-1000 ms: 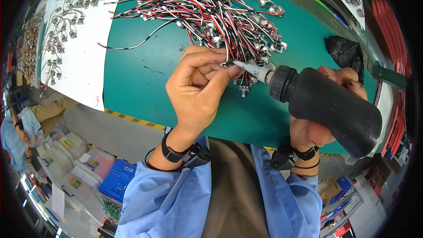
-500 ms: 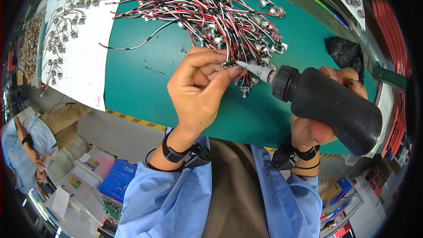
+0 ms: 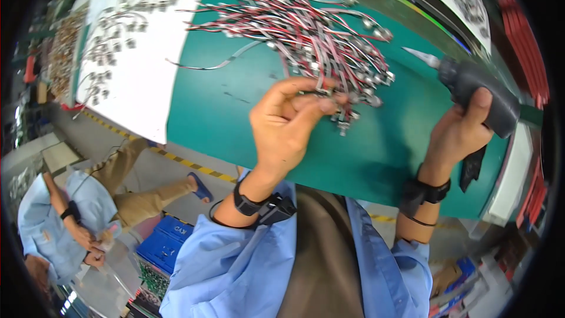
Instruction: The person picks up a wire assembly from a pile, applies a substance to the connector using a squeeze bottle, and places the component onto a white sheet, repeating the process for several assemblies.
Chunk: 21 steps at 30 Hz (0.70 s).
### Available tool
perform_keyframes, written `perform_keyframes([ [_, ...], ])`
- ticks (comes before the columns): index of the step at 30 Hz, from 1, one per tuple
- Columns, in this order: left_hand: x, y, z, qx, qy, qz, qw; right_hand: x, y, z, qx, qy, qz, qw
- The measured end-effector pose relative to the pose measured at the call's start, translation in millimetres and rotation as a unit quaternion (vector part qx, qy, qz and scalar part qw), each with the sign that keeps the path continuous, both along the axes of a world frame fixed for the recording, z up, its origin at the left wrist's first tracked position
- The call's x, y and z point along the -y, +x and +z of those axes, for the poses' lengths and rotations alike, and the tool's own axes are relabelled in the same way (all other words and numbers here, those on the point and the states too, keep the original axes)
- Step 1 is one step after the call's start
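Over the near edge of the wire pile [image 3: 306, 32], a small metal part [image 3: 322, 90] is held by the left hand [image 3: 279, 123], whose fingers [image 3: 285, 88] are closed in a pinch of thumb and forefinger, presumably so that so tiny a thing is steadied while its upper side is left exposed. The exact contact is blurred, and whether wires run from the part cannot be told for certain. By the right hand [image 3: 462, 132] a dark bottle [image 3: 500, 103] is gripped, its fingers, partly hidden, spread only as far as the round body requires. The pale nozzle [image 3: 421, 56] is pointed up and leftward, well apart from the left hand, so the tip seems to be held clear of both part and pile. The wires are heaped across the far half of the green desk [image 3: 218, 118], with many metal ends gathered toward the near right, probably where they are easily reached. On the white sheet [image 3: 147, 76] at the left, more wired parts [image 3: 113, 48] are spread out, perhaps so that tangling is avoided.
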State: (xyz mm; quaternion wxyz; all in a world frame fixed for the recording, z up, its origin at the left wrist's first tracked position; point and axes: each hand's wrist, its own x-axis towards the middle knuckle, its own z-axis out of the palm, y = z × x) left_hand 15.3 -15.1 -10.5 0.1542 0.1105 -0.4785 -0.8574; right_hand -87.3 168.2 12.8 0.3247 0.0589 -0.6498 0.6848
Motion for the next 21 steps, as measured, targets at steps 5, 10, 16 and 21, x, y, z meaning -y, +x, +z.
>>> perform_keyframes([
  [5, 39.3, 8.5, 27.2, -0.042, -0.094, 0.014, 0.995, -39.8, -20.2, 1.2, 0.102, -0.252, 0.129, 0.954],
  [10, 125.4, 25.9, 82.4, -0.022, -0.390, 0.161, 0.906, -54.2, -21.1, -6.0, 0.144, -0.278, 0.165, 0.935],
  [16, 261.1, 42.9, 84.3, 0.119, -0.667, 0.320, 0.662, -26.2, -14.4, 6.1, 0.163, -0.274, 0.112, 0.941],
  [21, 332.2, 56.8, 22.7, 0.285, -0.730, 0.303, 0.542, -10.9, -11.3, 9.8, 0.187, -0.259, 0.075, 0.945],
])
